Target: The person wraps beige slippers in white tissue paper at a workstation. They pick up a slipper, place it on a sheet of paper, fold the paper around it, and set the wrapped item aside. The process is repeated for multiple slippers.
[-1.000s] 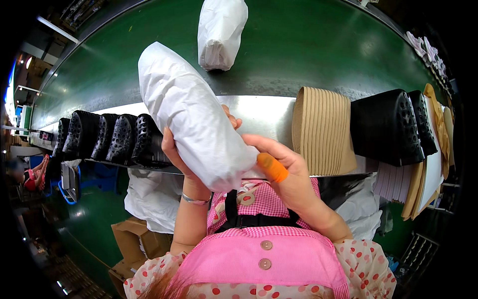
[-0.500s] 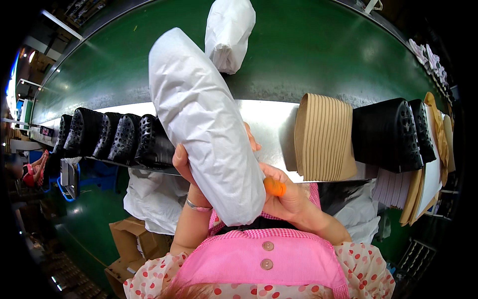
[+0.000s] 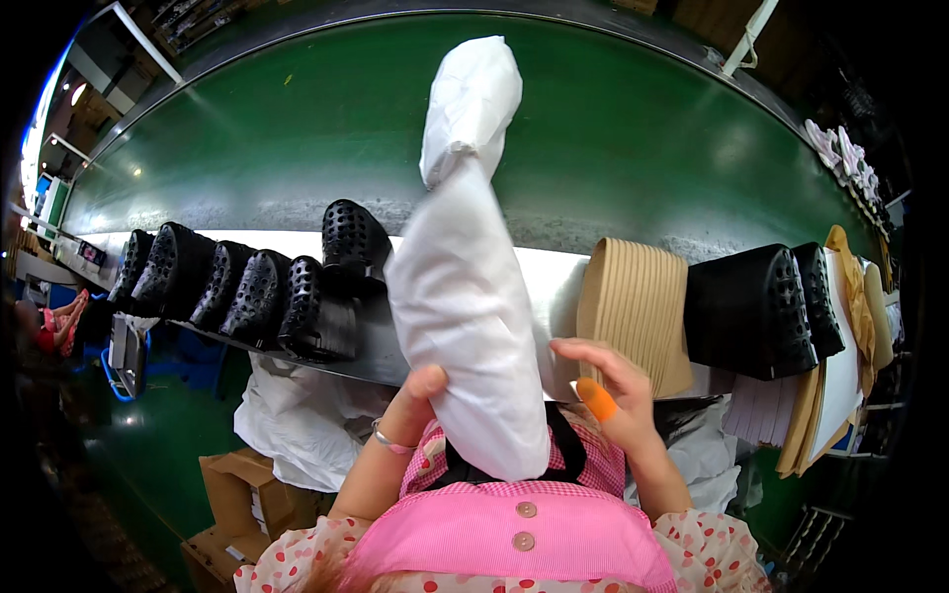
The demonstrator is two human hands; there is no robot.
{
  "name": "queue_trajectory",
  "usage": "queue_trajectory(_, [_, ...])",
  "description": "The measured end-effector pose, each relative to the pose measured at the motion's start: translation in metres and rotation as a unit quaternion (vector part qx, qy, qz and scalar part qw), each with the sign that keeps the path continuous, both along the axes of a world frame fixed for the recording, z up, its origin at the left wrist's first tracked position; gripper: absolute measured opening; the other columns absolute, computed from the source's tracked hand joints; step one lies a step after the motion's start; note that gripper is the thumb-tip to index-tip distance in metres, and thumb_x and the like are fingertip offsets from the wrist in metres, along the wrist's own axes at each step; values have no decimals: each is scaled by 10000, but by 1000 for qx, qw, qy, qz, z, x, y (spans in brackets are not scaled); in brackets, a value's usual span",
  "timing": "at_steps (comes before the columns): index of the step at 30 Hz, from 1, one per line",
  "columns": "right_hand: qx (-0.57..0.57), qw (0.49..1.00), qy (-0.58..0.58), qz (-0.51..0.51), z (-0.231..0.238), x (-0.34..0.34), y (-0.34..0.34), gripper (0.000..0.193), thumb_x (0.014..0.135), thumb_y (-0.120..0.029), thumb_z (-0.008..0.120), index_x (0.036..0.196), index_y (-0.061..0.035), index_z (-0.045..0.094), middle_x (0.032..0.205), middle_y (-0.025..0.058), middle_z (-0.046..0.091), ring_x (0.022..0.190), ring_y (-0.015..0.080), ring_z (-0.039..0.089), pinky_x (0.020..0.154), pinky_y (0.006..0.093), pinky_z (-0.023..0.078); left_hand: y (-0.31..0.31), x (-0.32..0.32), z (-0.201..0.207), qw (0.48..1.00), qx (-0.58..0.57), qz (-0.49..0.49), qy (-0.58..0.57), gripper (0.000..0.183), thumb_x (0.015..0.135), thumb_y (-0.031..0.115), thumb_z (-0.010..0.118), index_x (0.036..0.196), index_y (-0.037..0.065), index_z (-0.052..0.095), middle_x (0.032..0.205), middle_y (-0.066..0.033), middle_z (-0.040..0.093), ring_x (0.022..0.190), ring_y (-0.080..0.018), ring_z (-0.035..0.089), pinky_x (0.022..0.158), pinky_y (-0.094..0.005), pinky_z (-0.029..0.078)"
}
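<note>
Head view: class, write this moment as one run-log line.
left hand: holds white wrapped bundle | right hand: open, beside it | beyond: second white bundle on green surface

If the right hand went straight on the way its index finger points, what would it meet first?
The right hand would probably meet the nearer white bundle first, on its right side, though the depth between them is unclear.
</note>
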State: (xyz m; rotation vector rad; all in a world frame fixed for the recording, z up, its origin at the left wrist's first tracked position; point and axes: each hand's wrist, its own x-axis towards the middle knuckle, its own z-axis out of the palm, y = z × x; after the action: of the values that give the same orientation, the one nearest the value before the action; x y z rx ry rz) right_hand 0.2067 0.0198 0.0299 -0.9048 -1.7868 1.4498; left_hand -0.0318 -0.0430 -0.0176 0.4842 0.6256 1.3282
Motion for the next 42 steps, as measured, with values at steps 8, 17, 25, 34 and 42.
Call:
queue_trajectory(8, [396,907,-87,114,70,-46,34,460,836,-196,682,1242,1,588,1296,175,575,1230,331,539,1037,426,403,-19,22,-1,983,-40,-176,-29,1012,718,493,751,1462,-9,283,1430,-135,425,1301,-253,441,1100,-398,344])
queue_trajectory(17, [139,990,-16,-4,42,-72,63,209,922,-165,621,1060,-9,647,993,122,681,934,258,637,856,317,482,-24,22,-2,979,-32,-199,21,1032,715,523,752,1465,-13,287,1441,-126,416,1302,-240,434,1091,-388,341])
queue_trajectory(25, [-276,954,107,51,46,-83,73,422,997,-393,517,982,-9,690,823,34,663,726,91,622,692,231,501,-27,11,-1,971,-36,-235,29,1030,706,543,758,1451,-19,321,1413,-129,450,1291,-244,445,1080,-381,350])
queue_trajectory(34, [-209,975,75,1,58,-74,53,424,996,-365,538,933,21,704,790,12,662,741,63,587,695,210,481,-21,7,2,991,-52,-70,105,1022,726,549,756,1446,-37,330,1400,-120,461,1277,-198,453,1057,-336,359])
queue_trajectory(42, [-150,985,89,17,56,-76,52,294,979,-280,584,997,-14,708,928,26,677,874,73,591,774,226,476,31,6,62,976,-14,57,211,369,1030,313,451,1165,-8,573,1053,-25,630,938,-63,567,830,-224,457])
